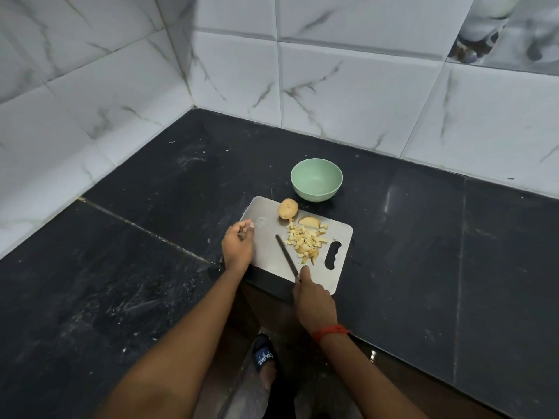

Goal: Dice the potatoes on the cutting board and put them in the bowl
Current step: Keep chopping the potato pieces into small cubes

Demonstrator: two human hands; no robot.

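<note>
On the board (334, 276) we're mid-dice: right hand (313, 297) grips the knife (286, 257) beside the pile (307, 241), left hand (237, 244) rests loosely curled and empty, so next up is the wedge (310, 222), then the potato (287, 208) by the bowl (316, 193).

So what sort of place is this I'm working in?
Most likely a home kitchen corner: a dark stone counter meets marble-look wall tiles, and a steel cutting board holds diced potato near a green bowl, with a knife in the right hand.
</note>
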